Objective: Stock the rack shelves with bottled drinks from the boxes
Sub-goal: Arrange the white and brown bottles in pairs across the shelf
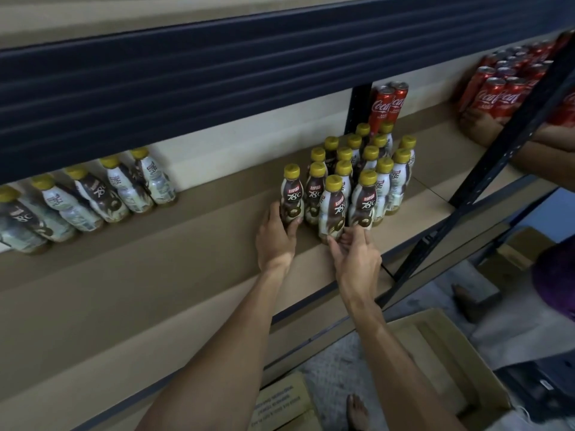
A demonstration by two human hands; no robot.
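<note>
Progress: partway, by my read. Brown board shelf (155,275) of the dark metal rack (485,178) carries two groups of small plastic coffee bottles with yellow caps. One tight cluster (361,169) stands upright mid-shelf, several rows deep, running back towards two red cola cans (387,102) at the rear post. A second row of the same bottles (93,194) lines the back wall at far left. The wide stretch of shelf between the two groups is bare, as is most of the front edge, so plenty of room is left to fill. More red cans (504,88) sit on the next bay, right.

Open brown cardboard box (435,353) on the floor below right looks empty as far as visible; the inside is partly hidden by the arm. A second printed carton (283,402) beside it: contents not visible. Can't tell how many bottles remain.

Hands: both arms reach up and forward to the front row of the cluster.
- Left hand (275,237): fingers wrapped around the base of the leftmost front bottle (292,194), thumb on its near side. Bottle upright, base on the shelf, just beside its neighbour.
- Right hand (354,256): fingers narrow, tips pinching the base of the front-centre bottle (333,209), which stands upright, touching the bottles around it.

Looks like placing or squaring up the front row. A bare foot (357,412) is on the floor below.
</note>
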